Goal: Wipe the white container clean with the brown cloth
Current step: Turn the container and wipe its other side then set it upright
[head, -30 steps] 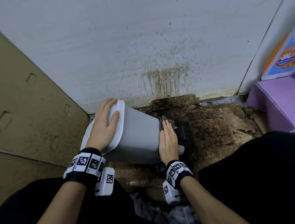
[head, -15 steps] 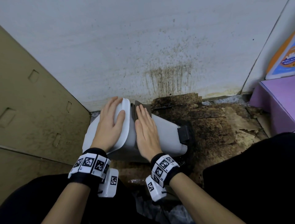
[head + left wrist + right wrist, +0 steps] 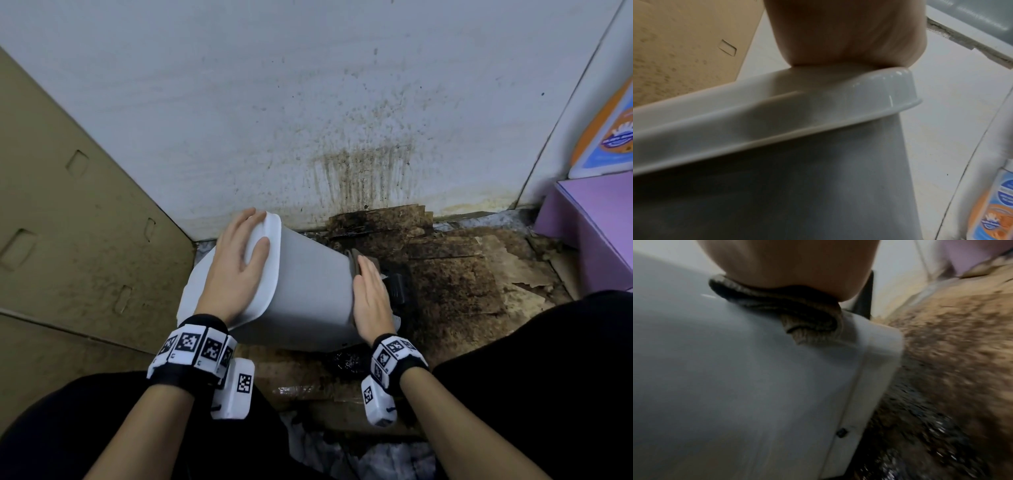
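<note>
Two hands work on the white container (image 3: pixel 308 284), which lies tipped on its side on the floor near the foot of the stained wall (image 3: pixel 308 102), its lidded top toward 9 o'clock and its base toward 3 o'clock. What is inside it cannot be seen — the white lid (image 3: pixel 270 260) covers the mouth. The left hand (image 3: pixel 236 270) rests flat on that lid, fingers straight and spread over its rim at 12 o'clock. The right hand (image 3: pixel 371 301) lies flat with fingers together near the base end, pressing the brown cloth (image 3: pixel 356 257) against the container's side; the right wrist view shows the cloth (image 3: pixel 789 311) bunched in ridged folds under the palm. Just beyond the fingers, at 3 o'clock, a black pedal-like part (image 3: pixel 397 291) sticks out from the base. Under the container lies soaked, dark-stained cardboard (image 3: pixel 462 284) — wet and glistening toward 6 o'clock. A tan cardboard box (image 3: pixel 78 222) stands at 9 o'clock, and a purple box (image 3: pixel 596 219) at 3 o'clock.
</note>
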Demonstrator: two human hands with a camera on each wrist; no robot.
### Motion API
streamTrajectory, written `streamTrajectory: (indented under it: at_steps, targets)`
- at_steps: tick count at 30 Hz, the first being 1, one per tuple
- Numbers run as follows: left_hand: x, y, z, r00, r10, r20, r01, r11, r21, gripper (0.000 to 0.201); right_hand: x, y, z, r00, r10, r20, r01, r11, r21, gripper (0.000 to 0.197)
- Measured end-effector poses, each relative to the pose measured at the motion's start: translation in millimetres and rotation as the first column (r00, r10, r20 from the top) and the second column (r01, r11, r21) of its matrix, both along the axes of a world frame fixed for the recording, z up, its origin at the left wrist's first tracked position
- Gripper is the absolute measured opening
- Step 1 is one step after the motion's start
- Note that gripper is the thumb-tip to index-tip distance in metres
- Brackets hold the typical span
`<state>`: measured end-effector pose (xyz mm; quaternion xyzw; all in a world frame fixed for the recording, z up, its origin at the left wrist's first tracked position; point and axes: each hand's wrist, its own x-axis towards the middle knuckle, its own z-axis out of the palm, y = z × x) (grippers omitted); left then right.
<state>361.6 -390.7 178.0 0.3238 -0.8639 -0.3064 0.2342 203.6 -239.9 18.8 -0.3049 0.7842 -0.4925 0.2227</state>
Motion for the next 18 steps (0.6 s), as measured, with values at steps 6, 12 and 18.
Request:
streamTrajectory:
  at_steps: [6,12,18]
  targets:
    - [-2,-1,-1,1.0,0.001,-0.004,-0.001,1.0,-0.015,0.042,-2,1,-2,0.996,-0.042,0.077,0.042,0.999,0.002,0.049]
    - [-2,-1,-3,1.0,0.0,-0.008,0.0,1.0,-0.025,0.048,9,-14,10,0.99,-0.099,0.103,0.1,0.995,0.002,0.053]
    - [-5,1,-4,1.0,-0.016,-0.01,0.015,0.999,-0.051,0.05,39,-41,71,0.995,0.037,0.094,-0.024,0.991,-0.134,0.065]
